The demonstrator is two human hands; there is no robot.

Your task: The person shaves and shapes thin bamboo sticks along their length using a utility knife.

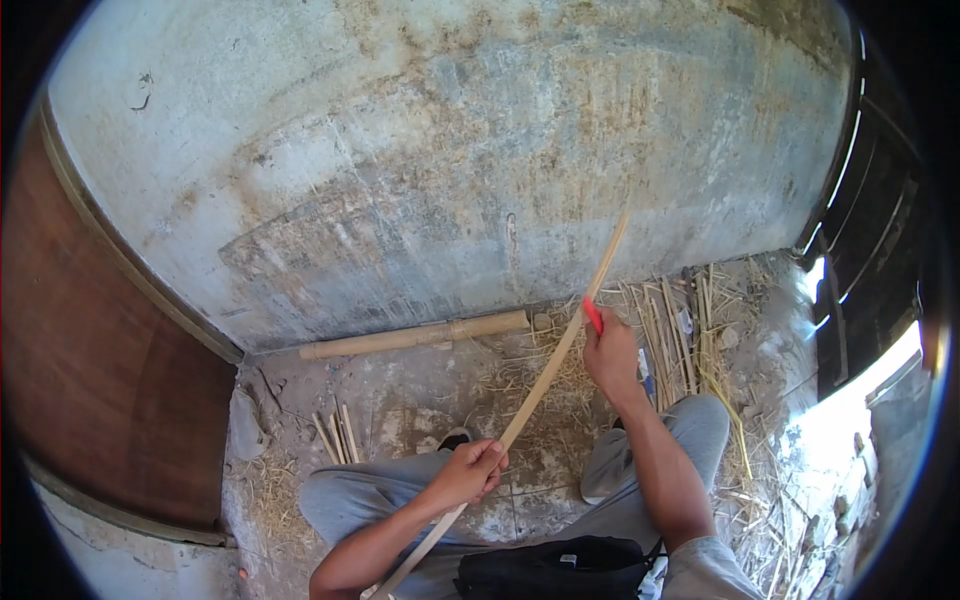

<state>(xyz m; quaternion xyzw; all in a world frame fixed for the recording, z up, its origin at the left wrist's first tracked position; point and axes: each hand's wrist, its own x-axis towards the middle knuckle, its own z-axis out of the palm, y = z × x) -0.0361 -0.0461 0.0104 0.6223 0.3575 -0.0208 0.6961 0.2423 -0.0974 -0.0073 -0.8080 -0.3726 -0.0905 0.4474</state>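
Observation:
A long, pale bamboo strip slants across my lap, from the lower left up toward the wall. My left hand is closed around its lower part, between my knees. Higher up, my right hand is closed on a red-handled tool, which lies right against the strip. The tool's working end is hidden, so I cannot make out its blade. Past the red handle the strip runs on to a thin tip in front of the wall.
A thick bamboo pole lies along the wall's foot. Several split sticks and shavings cover the floor at right; short sticks are by my left knee. A black bag rests on my lap. A brown door stands left.

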